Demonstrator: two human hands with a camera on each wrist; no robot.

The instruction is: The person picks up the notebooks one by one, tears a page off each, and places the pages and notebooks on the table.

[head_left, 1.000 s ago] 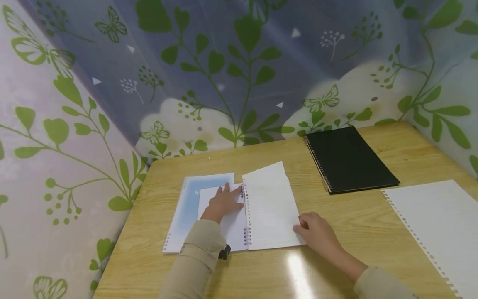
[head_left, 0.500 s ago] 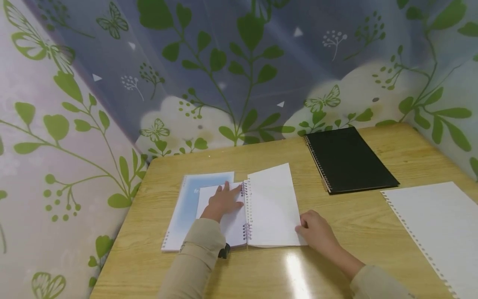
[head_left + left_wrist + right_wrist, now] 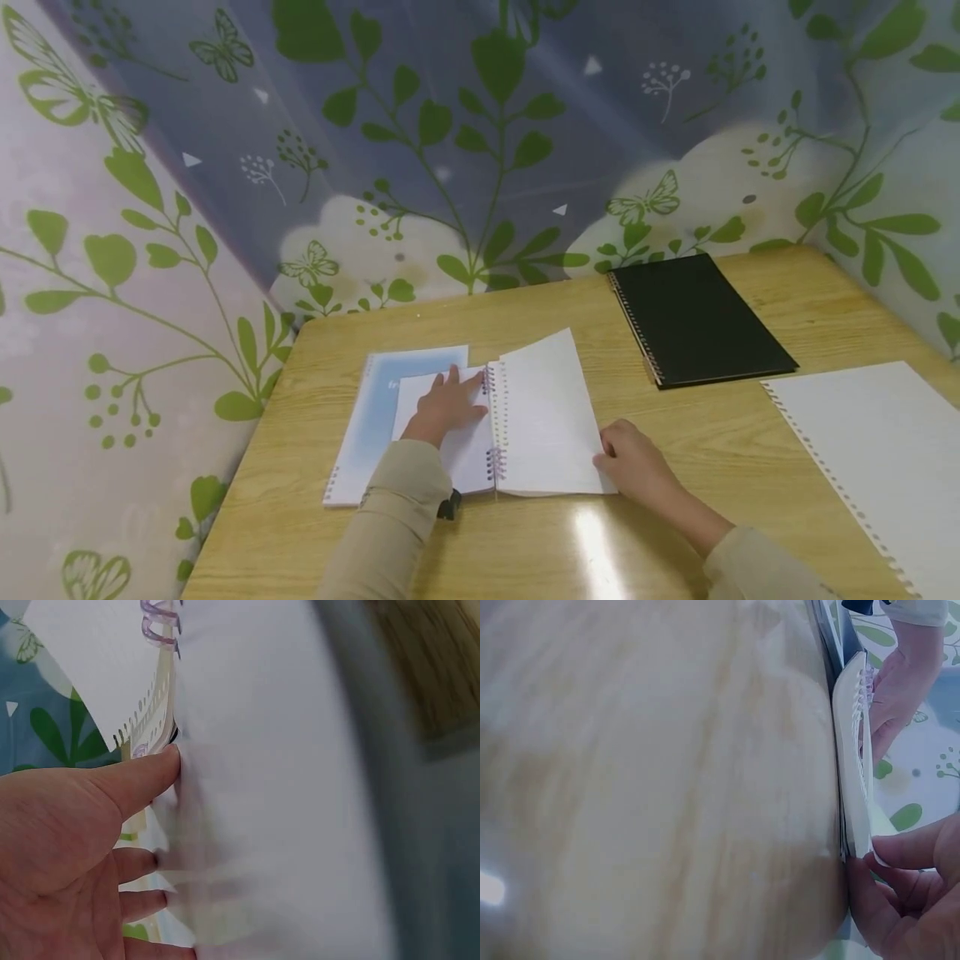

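Observation:
A small spiral notebook (image 3: 468, 467) with a purple coil (image 3: 159, 622) lies open on the table. My left hand (image 3: 447, 406) rests on its left page with fingers spread, the thumb near the coil. Over the right half lies a white sheet (image 3: 551, 425) with a row of punched holes along its coil side; its top edge slants. With thumb and curled fingers, my right hand (image 3: 633, 462) pinches this sheet near its lower right corner. In the right wrist view, the sheet's edge (image 3: 861, 810) runs up from between the right hand's thumb and fingers.
A blue-and-white notebook (image 3: 367, 425) lies partly under the open one. At the back right is a black spiral notebook (image 3: 701, 325), and a loose punched sheet (image 3: 870, 442) lies at the right. A patterned curtain (image 3: 420, 167) hangs behind the wooden table (image 3: 525, 550).
The sheet's punched side has shifted slightly right, so more of the coil shows. My right hand has kept its pinch and barely moved; the left hand has stayed in place.

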